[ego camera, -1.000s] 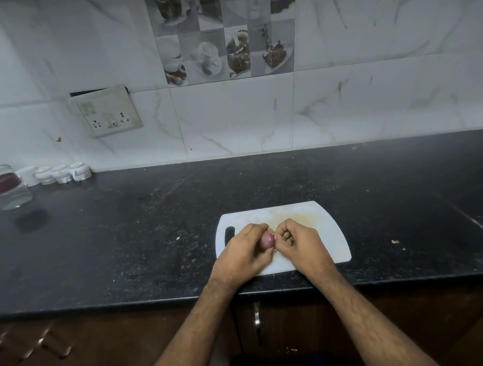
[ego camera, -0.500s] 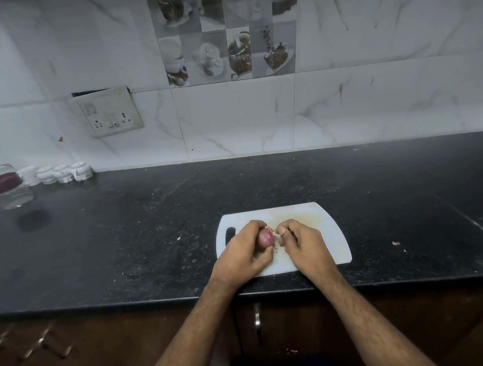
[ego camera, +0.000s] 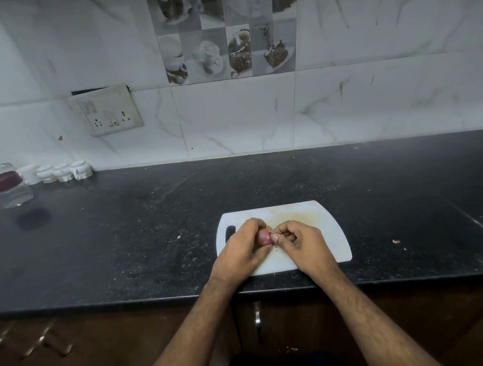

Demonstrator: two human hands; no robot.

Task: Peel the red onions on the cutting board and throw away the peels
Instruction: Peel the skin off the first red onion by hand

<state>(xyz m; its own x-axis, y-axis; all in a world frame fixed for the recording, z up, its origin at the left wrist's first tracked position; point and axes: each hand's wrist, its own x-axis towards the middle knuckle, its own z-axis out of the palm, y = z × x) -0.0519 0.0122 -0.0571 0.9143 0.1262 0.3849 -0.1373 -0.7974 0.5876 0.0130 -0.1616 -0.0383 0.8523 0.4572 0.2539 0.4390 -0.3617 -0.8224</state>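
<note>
— That cutting board point(ego camera: 327, 234), plastic, isn't it? White and smooth, though the middle looks yellowed and matt.

— Plastic, yes. The countertop point(ego camera: 127, 241) under it is dark polished stone, speckled, with a dull sheen and a dusty film.

— The wall tiles point(ego camera: 232, 114) are glossy, a white marble look with grey veins.

— And the red onion point(ego camera: 263, 237) has a smooth, faintly shiny purple skin, with a dry, papery bit at its top.

— The jar point(ego camera: 10, 188) at the far left is clear glass. The little cups point(ego camera: 62, 172) beside it look like glazed white ceramic.

— Below, the cabinet fronts point(ego camera: 117, 346) look like dark wood, and the handle point(ego camera: 257, 316) is bright metal.
</note>
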